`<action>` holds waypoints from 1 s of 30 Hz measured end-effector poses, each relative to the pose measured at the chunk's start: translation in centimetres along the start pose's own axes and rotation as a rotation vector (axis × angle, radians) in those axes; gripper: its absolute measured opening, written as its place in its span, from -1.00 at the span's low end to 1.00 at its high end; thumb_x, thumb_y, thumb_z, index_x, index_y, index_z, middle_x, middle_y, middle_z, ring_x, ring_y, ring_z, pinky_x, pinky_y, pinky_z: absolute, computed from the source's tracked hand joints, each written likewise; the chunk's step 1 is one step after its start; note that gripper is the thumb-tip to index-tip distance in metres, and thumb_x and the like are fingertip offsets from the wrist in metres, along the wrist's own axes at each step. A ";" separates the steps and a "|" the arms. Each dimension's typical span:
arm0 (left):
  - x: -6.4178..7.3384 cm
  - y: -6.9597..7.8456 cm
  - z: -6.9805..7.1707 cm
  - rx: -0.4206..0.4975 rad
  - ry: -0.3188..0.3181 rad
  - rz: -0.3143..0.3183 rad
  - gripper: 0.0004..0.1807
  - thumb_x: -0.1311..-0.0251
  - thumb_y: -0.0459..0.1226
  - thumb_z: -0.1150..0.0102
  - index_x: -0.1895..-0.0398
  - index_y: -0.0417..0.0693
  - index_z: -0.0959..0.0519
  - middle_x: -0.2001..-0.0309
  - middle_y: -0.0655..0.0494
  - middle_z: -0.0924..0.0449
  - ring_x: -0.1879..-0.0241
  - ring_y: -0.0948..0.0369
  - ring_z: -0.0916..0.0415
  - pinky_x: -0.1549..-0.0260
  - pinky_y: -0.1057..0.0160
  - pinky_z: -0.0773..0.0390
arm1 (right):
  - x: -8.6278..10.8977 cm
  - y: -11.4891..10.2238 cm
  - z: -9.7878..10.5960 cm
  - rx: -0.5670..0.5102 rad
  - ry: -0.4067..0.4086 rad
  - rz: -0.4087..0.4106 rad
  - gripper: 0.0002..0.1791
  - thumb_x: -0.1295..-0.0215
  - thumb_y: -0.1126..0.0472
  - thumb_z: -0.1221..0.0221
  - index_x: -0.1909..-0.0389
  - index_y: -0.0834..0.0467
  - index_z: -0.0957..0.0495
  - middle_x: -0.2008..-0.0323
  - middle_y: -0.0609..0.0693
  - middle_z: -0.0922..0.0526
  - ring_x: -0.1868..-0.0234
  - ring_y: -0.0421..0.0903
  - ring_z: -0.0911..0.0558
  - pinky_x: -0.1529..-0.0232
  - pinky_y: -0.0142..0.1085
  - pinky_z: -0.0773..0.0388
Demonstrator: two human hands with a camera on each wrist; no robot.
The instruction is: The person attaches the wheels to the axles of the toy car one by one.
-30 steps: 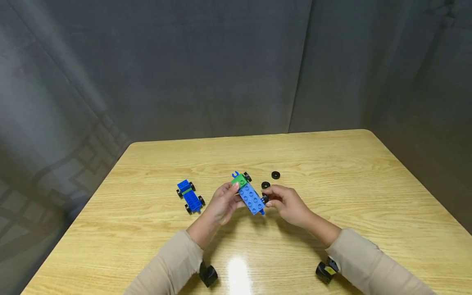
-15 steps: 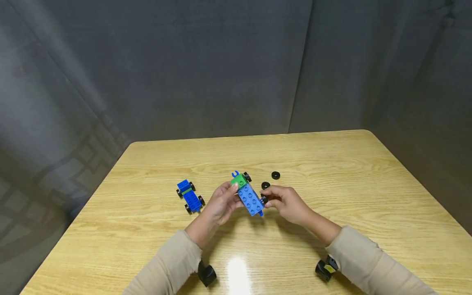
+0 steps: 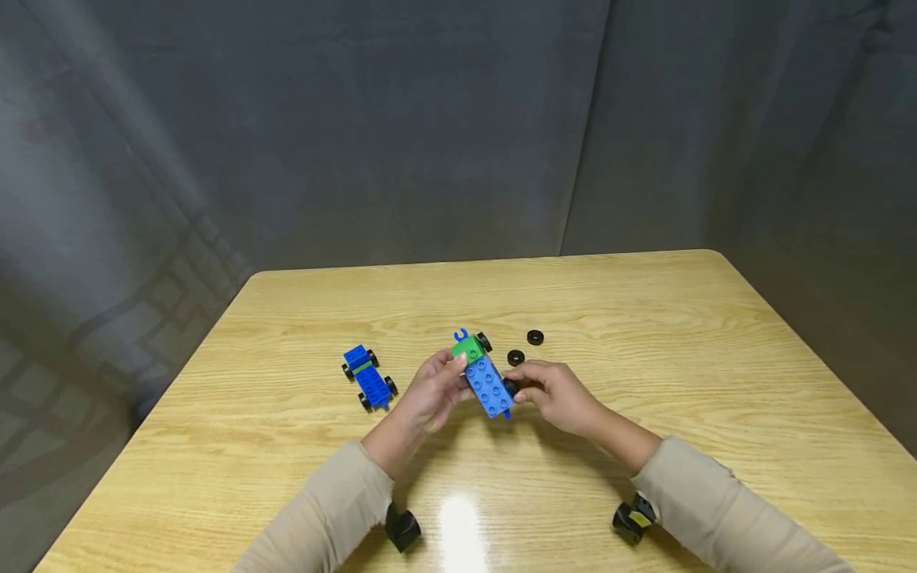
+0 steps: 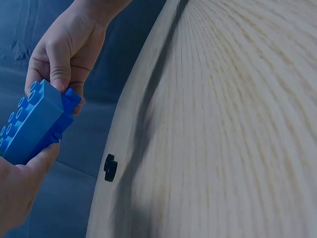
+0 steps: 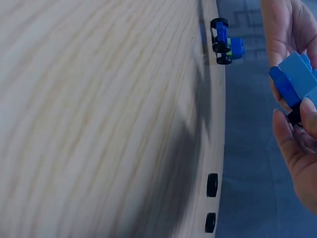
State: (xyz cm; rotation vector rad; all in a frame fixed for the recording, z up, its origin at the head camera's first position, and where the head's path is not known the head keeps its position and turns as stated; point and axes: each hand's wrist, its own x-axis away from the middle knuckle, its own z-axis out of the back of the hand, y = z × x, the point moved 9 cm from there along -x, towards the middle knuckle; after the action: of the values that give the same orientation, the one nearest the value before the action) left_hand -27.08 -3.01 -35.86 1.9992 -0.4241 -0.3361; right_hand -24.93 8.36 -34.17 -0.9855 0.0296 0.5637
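My left hand (image 3: 432,396) grips a toy car (image 3: 489,387) made of light blue and green bricks on a dark blue base, tilted above the table. A blue hook sticks out at the green end, where one black wheel (image 3: 484,342) is fitted. At the near right corner my right hand (image 3: 559,395) pinches another black wheel (image 3: 510,387), which sits close against the car's side. In the right wrist view this wheel (image 5: 294,116) shows between thumb and fingers, beside the base. Fingers hide part of it. The left wrist view shows the car's studded end (image 4: 37,119).
Two loose black wheels, one farther (image 3: 535,337) and one nearer (image 3: 516,358), lie on the wooden table (image 3: 680,350) beyond my right hand. A finished-looking blue toy car (image 3: 369,379) with black wheels stands to the left. Grey curtains (image 3: 430,135) surround the table.
The wheel in my right hand has moved inward, from standing off the car's side with a gap to lying close against it. My left hand keeps its hold on the car.
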 end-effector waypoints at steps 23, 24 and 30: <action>0.0 0.0 0.5 0.043 0.024 0.005 -0.78 -0.11 -0.45 0.14 0.14 -0.28 -0.26 0.25 0.01 -0.41 0.24 0.18 -0.41 0.03 0.07 -0.28 | 0.7 1.7 0.6 -0.181 -0.004 -0.156 -0.64 -0.11 0.39 -0.07 0.04 0.38 -0.39 0.26 0.14 -0.50 0.28 -0.02 -0.48 0.27 -0.25 -0.48; 0.0 0.0 0.5 0.044 0.023 0.005 -0.78 -0.10 -0.46 0.13 0.15 -0.27 -0.26 0.25 0.02 -0.42 0.24 0.18 -0.42 0.03 0.06 -0.28 | 0.7 1.8 0.6 -0.195 -0.005 -0.162 -0.64 -0.11 0.38 -0.07 0.03 0.39 -0.38 0.26 0.14 -0.50 0.27 -0.02 -0.48 0.27 -0.25 -0.48; 0.1 -0.1 0.6 0.046 0.036 0.019 -0.67 -0.04 -0.52 0.11 0.09 -0.22 -0.18 0.31 0.05 -0.48 0.29 0.18 -0.46 0.02 0.01 -0.26 | 0.8 2.5 1.0 -0.313 0.015 -0.196 -0.65 -0.14 0.33 -0.07 0.06 0.43 -0.36 0.23 0.20 -0.49 0.30 -0.01 -0.51 0.25 -0.16 -0.48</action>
State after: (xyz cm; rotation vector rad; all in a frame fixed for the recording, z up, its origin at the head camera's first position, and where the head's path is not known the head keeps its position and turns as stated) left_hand -27.25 -3.50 -36.27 2.0418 -0.4319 -0.2804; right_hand -25.65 10.54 -35.71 -1.2807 -0.1449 0.3868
